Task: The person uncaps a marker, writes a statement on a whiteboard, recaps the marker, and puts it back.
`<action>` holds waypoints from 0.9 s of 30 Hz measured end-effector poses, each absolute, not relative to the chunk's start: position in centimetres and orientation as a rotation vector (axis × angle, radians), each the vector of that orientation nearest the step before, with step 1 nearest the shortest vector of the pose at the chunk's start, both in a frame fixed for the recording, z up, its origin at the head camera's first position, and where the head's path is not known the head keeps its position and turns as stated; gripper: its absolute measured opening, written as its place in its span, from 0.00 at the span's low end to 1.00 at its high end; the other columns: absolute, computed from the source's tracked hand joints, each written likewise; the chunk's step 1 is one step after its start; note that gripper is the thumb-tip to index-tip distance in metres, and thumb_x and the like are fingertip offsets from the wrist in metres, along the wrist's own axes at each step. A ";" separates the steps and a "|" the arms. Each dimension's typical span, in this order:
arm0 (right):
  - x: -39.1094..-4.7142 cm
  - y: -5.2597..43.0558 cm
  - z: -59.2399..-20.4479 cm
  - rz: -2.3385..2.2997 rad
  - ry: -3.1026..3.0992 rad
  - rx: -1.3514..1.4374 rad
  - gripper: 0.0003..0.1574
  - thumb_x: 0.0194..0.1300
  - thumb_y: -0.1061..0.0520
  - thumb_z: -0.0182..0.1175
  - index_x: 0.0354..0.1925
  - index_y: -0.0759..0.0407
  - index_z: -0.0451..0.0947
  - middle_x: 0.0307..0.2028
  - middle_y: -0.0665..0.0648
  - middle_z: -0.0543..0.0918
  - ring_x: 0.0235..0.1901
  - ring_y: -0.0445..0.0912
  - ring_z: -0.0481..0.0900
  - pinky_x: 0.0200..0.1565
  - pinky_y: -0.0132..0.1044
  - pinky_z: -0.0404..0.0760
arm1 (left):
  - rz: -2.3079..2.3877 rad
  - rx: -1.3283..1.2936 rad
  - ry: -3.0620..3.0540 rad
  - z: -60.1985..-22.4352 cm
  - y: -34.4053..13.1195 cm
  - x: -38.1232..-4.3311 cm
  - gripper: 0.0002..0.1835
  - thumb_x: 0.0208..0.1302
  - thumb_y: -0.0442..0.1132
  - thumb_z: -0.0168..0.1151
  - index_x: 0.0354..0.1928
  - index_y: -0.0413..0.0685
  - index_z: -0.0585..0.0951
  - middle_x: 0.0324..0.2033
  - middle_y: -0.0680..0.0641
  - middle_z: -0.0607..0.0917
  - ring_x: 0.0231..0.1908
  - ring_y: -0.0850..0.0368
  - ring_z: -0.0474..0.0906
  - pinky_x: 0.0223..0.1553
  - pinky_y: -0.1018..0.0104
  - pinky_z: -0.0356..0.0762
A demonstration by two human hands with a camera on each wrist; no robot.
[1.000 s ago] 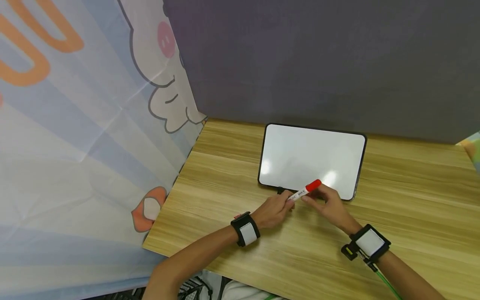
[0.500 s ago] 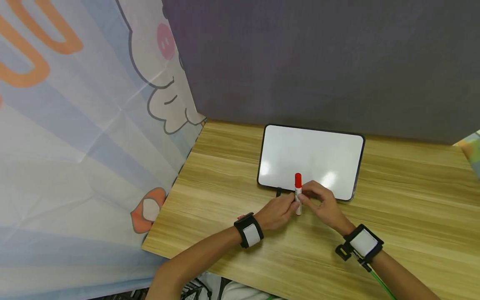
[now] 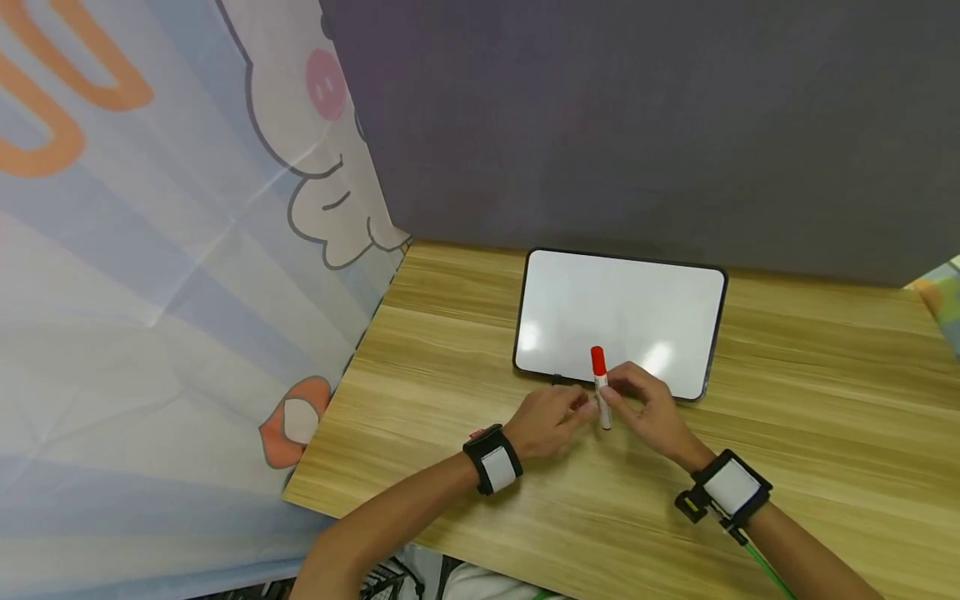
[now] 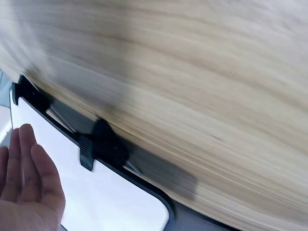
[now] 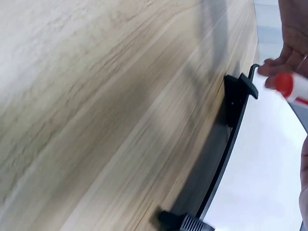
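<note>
A white marker (image 3: 603, 400) with a red cap stands out over the near edge of the framed whiteboard (image 3: 615, 312) in the head view, cap towards the board. My right hand (image 3: 651, 417) pinches its body between thumb and fingers. Just left of the marker is my left hand (image 3: 551, 421), its fingertips close to the barrel. The left wrist view has those left fingers (image 4: 30, 168) loosely extended, nothing between them. In the right wrist view only a sliver of my right hand (image 5: 304, 183) shows, and the red end of the marker (image 5: 285, 84) lies by the left hand's fingertips.
Black clips (image 4: 86, 151) sit along the whiteboard's near edge. Behind the wooden table (image 3: 810, 417) rises a dark grey panel (image 3: 637, 125). A printed cloth (image 3: 187, 333) hangs along the left side. A green cord (image 3: 768, 569) runs from the right wrist band.
The marker has swung from a slant to nearly upright in the head view. My right hand has taken hold of it, and my left hand has let go and drawn slightly left.
</note>
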State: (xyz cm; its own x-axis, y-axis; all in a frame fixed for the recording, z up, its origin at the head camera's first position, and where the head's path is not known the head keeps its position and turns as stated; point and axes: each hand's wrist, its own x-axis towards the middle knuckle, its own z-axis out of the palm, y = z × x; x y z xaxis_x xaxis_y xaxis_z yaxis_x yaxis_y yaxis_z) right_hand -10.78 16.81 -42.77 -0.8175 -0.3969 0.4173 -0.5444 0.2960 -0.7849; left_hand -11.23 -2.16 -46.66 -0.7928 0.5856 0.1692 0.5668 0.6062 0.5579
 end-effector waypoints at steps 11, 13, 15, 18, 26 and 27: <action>-11.7 18.9 -45.7 1.465 -2.472 0.864 0.11 0.61 0.67 0.57 0.42 0.57 0.76 0.38 0.52 0.78 0.39 0.36 0.77 0.38 0.24 0.78 | 1.287 0.893 2.849 -45.1 -3.8 -12.7 0.28 0.72 0.60 0.29 0.49 0.49 0.73 0.37 0.53 0.82 0.35 0.65 0.77 0.35 0.76 0.73; -11.7 19.0 -45.6 1.436 -2.483 0.873 0.12 0.61 0.67 0.58 0.42 0.54 0.76 0.38 0.50 0.77 0.40 0.35 0.76 0.37 0.24 0.77 | 1.291 0.901 2.844 -44.9 -3.9 -12.8 0.30 0.71 0.61 0.28 0.51 0.47 0.73 0.38 0.53 0.82 0.36 0.65 0.77 0.35 0.77 0.73; -11.7 19.0 -45.5 1.378 -2.490 0.896 0.13 0.60 0.67 0.59 0.42 0.53 0.76 0.38 0.48 0.77 0.37 0.33 0.74 0.34 0.23 0.74 | 1.272 0.933 2.842 -44.7 -4.0 -12.9 0.33 0.71 0.63 0.26 0.52 0.45 0.73 0.37 0.53 0.82 0.34 0.65 0.77 0.34 0.78 0.72; -11.8 19.1 -45.2 1.307 -2.499 0.928 0.15 0.59 0.67 0.60 0.42 0.51 0.76 0.38 0.46 0.77 0.32 0.33 0.70 0.30 0.24 0.69 | 1.206 0.995 2.856 -44.6 -4.0 -12.8 0.36 0.69 0.64 0.24 0.51 0.45 0.75 0.34 0.54 0.82 0.31 0.66 0.75 0.31 0.79 0.70; -11.9 19.1 -45.0 1.101 -2.560 0.993 0.14 0.58 0.63 0.63 0.41 0.49 0.76 0.39 0.42 0.76 0.38 0.31 0.71 0.37 0.24 0.72 | 0.967 1.089 2.925 -44.4 -3.6 -12.6 0.26 0.74 0.54 0.32 0.43 0.47 0.80 0.33 0.53 0.84 0.32 0.65 0.76 0.43 0.70 0.74; -11.9 19.1 -45.0 1.080 -2.564 0.998 0.14 0.58 0.63 0.63 0.41 0.49 0.76 0.39 0.42 0.76 0.39 0.31 0.72 0.38 0.24 0.73 | 0.946 1.092 2.926 -44.4 -3.6 -12.6 0.24 0.74 0.52 0.35 0.42 0.47 0.80 0.33 0.53 0.84 0.32 0.65 0.76 0.43 0.70 0.74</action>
